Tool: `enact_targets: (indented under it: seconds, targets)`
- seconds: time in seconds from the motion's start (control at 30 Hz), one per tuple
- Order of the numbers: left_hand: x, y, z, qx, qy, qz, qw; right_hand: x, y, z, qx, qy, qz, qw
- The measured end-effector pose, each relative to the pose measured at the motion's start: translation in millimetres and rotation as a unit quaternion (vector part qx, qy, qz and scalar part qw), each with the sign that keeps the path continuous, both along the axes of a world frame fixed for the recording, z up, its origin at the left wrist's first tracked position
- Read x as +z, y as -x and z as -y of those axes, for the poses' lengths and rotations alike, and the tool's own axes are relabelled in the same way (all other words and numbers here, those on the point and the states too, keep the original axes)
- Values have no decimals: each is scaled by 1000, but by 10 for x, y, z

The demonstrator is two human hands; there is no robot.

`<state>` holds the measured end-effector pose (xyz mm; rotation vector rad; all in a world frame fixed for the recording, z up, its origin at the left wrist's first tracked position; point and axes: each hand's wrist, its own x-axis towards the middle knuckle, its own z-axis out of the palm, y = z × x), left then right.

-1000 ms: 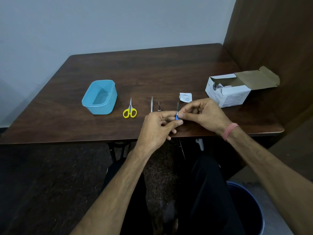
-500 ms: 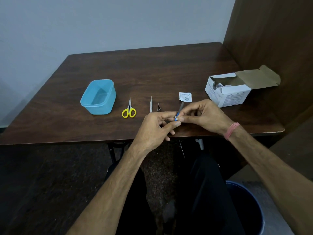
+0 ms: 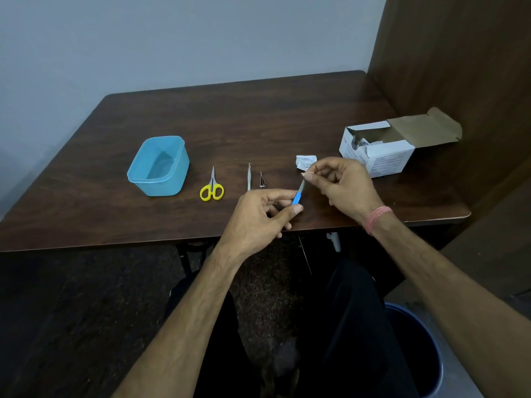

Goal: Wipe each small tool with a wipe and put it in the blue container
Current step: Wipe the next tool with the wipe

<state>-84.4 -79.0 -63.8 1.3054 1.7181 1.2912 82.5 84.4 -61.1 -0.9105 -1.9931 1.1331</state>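
- The bench (image 3: 258,116) is a dark wooden top that carries everything; both hands work just above its near edge.
- A white cardboard box (image 3: 382,156) with its flap thrown open sits at the far right, with what look like wipe packets inside, though they are too small to be sure of.
- The blue container (image 3: 159,168) stands at the left, well apart from the hands, and looks to have no tools in it, so I judge the task to be at its first tool.
- The left hand (image 3: 258,216) has its grip closed on the blue handle of a slim tool (image 3: 297,193), thumb and forefinger pinching the low end, so the metal part slants up to the right.
- The right hand (image 3: 342,185) pinches a small wipe at the tool's upper tip; the wipe itself is nearly hidden between the fingertips.
- Yellow-handled scissors (image 3: 212,189) lie near the container, untouched.
- A torn white packet (image 3: 306,162) lies just beyond the right hand.
- Thin tweezers (image 3: 249,178) and a shorter pointed tool (image 3: 262,180) lie side by side between the scissors and the hands.
- Step in hand: wiping the blue-handled tool. The next move, as I judge it, calls for carrying that tool leftwards over the other tools and dropping it in the container, keeping the wipe for the next piece.
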Motion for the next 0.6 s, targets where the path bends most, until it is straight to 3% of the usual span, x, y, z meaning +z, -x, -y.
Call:
enact_targets:
  seconds: [0.2,0.4,0.6]
  targets:
    - [-2,10,-7,3,5,9,1000,39,2,56,-17,15,-10,1000]
    - [10,18,-3,4,-3,16,1000,36,-52,73,113,31,-3,993]
    - [-13,16,-41,37,0,64,997,81,-91,62,177,23,-5,984]
